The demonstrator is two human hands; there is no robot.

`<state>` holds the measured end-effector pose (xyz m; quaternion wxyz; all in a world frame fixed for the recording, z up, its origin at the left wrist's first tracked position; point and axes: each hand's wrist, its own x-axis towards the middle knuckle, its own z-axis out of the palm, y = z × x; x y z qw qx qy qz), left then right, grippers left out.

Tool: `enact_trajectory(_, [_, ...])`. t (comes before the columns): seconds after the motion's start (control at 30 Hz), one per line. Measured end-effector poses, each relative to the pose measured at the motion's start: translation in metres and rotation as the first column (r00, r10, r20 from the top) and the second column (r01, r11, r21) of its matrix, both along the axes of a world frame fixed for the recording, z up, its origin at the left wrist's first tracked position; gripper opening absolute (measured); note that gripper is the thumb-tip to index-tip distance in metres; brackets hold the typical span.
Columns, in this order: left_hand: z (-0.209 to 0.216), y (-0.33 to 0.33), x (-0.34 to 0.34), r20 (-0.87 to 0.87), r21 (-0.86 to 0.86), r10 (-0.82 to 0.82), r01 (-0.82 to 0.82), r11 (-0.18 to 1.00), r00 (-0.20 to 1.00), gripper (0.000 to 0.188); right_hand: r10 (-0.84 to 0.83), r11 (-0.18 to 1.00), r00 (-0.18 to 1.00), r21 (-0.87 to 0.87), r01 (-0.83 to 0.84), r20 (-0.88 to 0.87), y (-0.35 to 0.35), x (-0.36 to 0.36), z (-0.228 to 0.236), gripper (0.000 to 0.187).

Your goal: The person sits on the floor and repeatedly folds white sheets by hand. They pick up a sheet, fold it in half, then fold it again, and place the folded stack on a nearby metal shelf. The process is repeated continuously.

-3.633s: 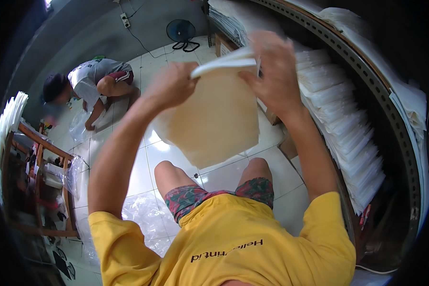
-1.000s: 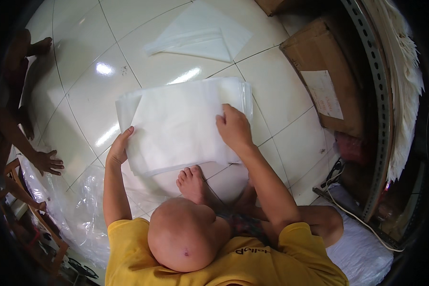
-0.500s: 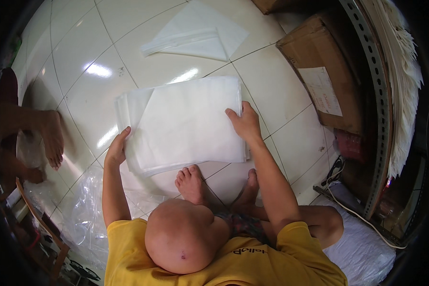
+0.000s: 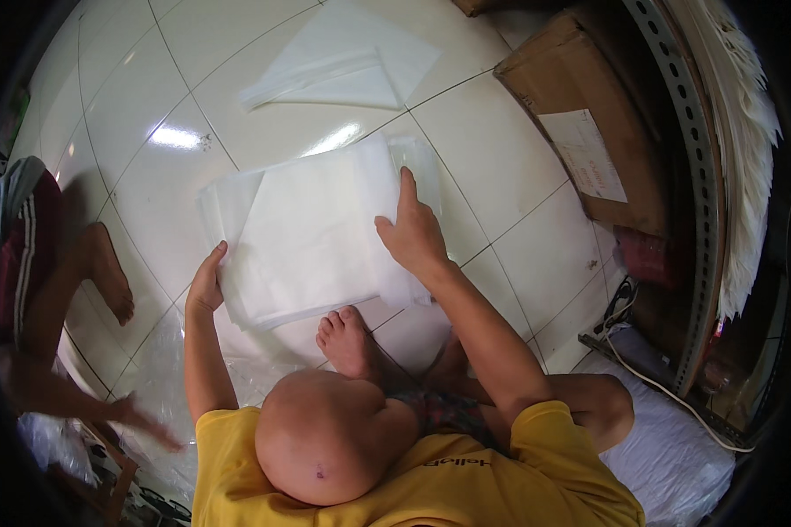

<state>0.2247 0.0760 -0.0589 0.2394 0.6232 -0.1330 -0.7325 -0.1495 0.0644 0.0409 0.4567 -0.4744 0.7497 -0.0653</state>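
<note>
A stack of thin, translucent white plastic sheets point(image 4: 312, 233), possibly bags, spreads above the tiled floor in front of my feet. My left hand point(image 4: 207, 277) holds its left edge, thumb on top and the other fingers hidden underneath. At the right side, my right hand point(image 4: 413, 230) grips the upper sheets, thumb to the left and index finger stretched forward; its other fingers are mostly hidden. Past that hand, the right edges of the sheets lie fanned out unevenly. Beyond the stack, a separate folded translucent sheet point(image 4: 343, 75) lies on the floor.
A cardboard box point(image 4: 580, 123) and a metal shelf post point(image 4: 690, 132) stand on the right, with a pale plastic-wrapped bundle point(image 4: 650, 422) below. Another person's leg point(image 4: 105, 272) and hand point(image 4: 145, 426) are at the left, near clear crumpled plastic point(image 4: 163, 369).
My right hand has moved left, inward from the stack's right edge, and the sheets there have shifted out of line. At left, the other person's leg moved and their hand reaches toward the clear plastic.
</note>
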Motion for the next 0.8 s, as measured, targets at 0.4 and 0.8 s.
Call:
enact_trajectory(0.4, [0.005,-0.001,-0.003,0.025,0.018,0.023,-0.024,1.000,0.999,0.064,-0.041,0.980,0.995,-0.200,0.023,-0.091,0.009,-0.011,-0.021,0.046])
enact_trajectory(0.8, [0.006,0.000,-0.003,0.007,-0.010,0.070,-0.069,0.998,0.998,0.068,-0.182,0.966,0.953,-0.135,0.219,0.242,0.011,-0.050,0.010,0.053])
